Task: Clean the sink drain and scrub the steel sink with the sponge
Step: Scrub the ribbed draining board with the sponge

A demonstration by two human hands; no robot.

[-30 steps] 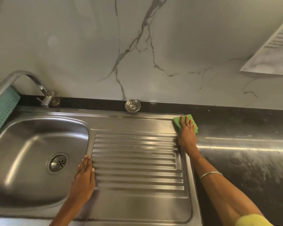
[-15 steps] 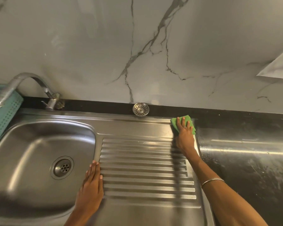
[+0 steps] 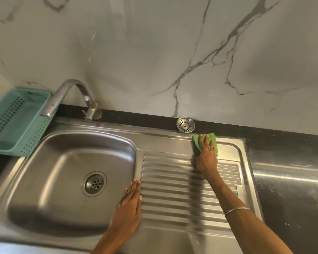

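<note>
No brand, label or writing can be read anywhere in this view.

The right hand (image 3: 207,158) lies flat, fingers spread, pressing the green square sponge (image 3: 206,143) onto the flat back border of the stainless steel sink (image 3: 163,142). The hand does not close around the sponge; it only pushes it down. The hand covers the middle of the sponge, so only its far and side edges show. A ring is on one finger and one thin silver bangle (image 3: 237,211) is on the forearm.

Just beyond the sponge, a little to its left, one round steel strainer basket (image 3: 185,124) leans against the black strip at the foot of the grey-veined marble wall (image 3: 154,52). Directly toward the person from the sponge are the raised ribs of the draining board (image 3: 173,189).

The left hand (image 3: 129,204) holds nothing. It rests flat and open on the ridge between basin and draining board, well left of the sponge and nearer to the person. Further left, in the basin floor, is one round drain opening (image 3: 94,183). Far left of the grip stand one curved steel tap (image 3: 70,96) and one teal perforated plastic basket (image 3: 17,123), which is cut off by the frame edge. The near parts of the picture are blurred. To the right of the sponge lies the dark glossy countertop (image 3: 292,180).
</note>
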